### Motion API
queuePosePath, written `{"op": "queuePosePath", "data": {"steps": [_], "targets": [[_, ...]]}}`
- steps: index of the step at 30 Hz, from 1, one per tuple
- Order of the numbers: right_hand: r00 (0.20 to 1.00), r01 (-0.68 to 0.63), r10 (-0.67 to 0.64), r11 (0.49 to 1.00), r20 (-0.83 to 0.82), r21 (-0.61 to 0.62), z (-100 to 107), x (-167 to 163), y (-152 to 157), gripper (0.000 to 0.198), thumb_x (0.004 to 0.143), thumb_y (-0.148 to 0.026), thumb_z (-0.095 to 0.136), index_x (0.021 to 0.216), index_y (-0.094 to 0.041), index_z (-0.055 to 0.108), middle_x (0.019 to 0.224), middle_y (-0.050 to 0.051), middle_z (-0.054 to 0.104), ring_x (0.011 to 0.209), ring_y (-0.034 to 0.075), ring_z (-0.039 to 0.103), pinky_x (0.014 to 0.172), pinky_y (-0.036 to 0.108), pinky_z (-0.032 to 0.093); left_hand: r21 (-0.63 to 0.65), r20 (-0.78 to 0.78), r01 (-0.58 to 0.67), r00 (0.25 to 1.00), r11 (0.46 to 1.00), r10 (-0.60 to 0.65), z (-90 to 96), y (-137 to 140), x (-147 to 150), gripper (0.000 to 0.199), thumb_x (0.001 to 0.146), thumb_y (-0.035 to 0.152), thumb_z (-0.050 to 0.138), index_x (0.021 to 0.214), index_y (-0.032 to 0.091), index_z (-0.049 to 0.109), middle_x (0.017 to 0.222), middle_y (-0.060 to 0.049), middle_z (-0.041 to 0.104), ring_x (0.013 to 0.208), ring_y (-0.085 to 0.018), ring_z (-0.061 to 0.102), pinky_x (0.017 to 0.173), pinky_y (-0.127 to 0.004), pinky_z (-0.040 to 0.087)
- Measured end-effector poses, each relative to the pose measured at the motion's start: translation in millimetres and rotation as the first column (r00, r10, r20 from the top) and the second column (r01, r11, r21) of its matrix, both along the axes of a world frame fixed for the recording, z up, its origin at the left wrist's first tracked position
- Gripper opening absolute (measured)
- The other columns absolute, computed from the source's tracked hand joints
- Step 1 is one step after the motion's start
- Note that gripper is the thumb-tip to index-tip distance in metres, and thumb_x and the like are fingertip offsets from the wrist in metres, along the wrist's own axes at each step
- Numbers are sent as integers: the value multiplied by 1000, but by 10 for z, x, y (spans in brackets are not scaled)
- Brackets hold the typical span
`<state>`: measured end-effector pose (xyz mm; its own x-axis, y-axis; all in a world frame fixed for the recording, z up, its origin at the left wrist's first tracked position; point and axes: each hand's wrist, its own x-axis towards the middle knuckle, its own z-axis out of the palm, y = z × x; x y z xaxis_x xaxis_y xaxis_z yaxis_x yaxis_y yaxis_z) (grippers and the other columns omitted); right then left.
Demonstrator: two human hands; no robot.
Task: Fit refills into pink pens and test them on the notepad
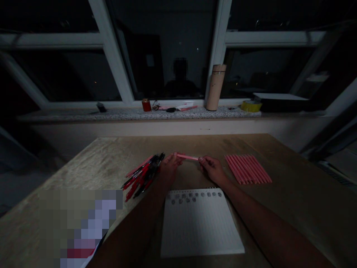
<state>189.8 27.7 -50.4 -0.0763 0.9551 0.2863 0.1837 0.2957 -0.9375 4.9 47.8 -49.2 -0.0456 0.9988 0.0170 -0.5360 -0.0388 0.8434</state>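
Observation:
A slim pink pen [188,158] is stretched between my two hands above the table. My left hand [170,164] has its fingers closed round one end, while my right hand [211,167] pinches the paler other end. Left of my left hand lies a loose pile of red, black and pink pens [142,175]. To the right of my right hand, several pink pens [247,169] lie side by side in a neat row. Between my forearms rests a spiral notebook [202,230], open at a lined page with small dark round scribbles along its top.
On the speckled windowsill [122,114] stand a tall wooden-looking cylinder [216,88], a red jar [146,105], a roll of yellow tape [250,106] and a dark box [281,102]. A blurred-out patch [92,227] covers the front left of the table [290,208].

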Motion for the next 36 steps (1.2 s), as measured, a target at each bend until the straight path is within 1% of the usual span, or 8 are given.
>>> {"op": "queuePosePath", "data": {"steps": [3,7,11,14,18,22,25,36], "targets": [[980,23,-40,996,-192,-87,19,8,28,43,78,-57,54,58,-19,52,48,-3,49,43,10,42,45,23,33,-5,-35,54,998,999,-54,-15,3,-8,30,66,37,72,79,11,66,72,-6,68,62,-13,64,58,-22,46],[862,25,-112,983,-494,-180,60,34,84,34,73,-51,63,66,-18,55,56,-2,55,45,10,47,45,23,38,77,-255,153,958,985,-129,-18,-33,-12,25,67,34,71,79,12,69,61,-3,64,54,-10,57,56,-21,46],[747,-71,-89,975,-659,-212,112,38,117,24,75,-44,62,75,-21,56,73,2,62,62,16,59,55,28,47,80,-422,234,889,969,-180,11,-106,29,27,61,28,76,82,13,71,62,-4,65,54,-11,57,54,-21,45],[642,-159,-77,960,-763,-231,150,14,97,16,78,-37,54,72,-22,54,73,4,63,73,20,61,66,34,50,68,-482,304,844,950,-236,32,-155,76,28,56,25,78,80,13,70,67,-6,67,55,-11,57,53,-20,44],[464,-217,-98,951,-881,-219,169,-8,35,22,81,-34,45,63,-22,49,54,0,49,53,15,50,58,32,48,52,-548,354,792,934,-269,54,-190,103,30,56,28,79,80,12,69,70,-7,67,60,-12,59,55,-21,44],[268,-374,-49,915,-962,-151,161,24,-12,31,80,-35,46,54,-21,37,44,-7,31,36,9,29,38,22,32,34,-581,400,754,916,-307,52,-193,86,38,62,38,74,86,11,66,73,-6,66,61,-12,58,58,-22,44],[163,-449,-16,889,-987,-89,149,55,-21,29,76,-27,48,53,-21,32,42,-8,27,33,7,23,33,20,26,48,-655,416,700,908,-285,26,-187,75,38,66,41,70,87,10,64,72,-4,65,61,-10,56,57,-22,42],[182,-455,-5,886,-983,-89,109,75,-6,29,69,-23,51,52,-21,29,39,-9,27,31,6,21,30,19,23,98,-758,444,613,890,-223,-34,-167,55,33,71,39,65,87,10,65,73,-4,63,64,-11,54,60,-21,40]]}}
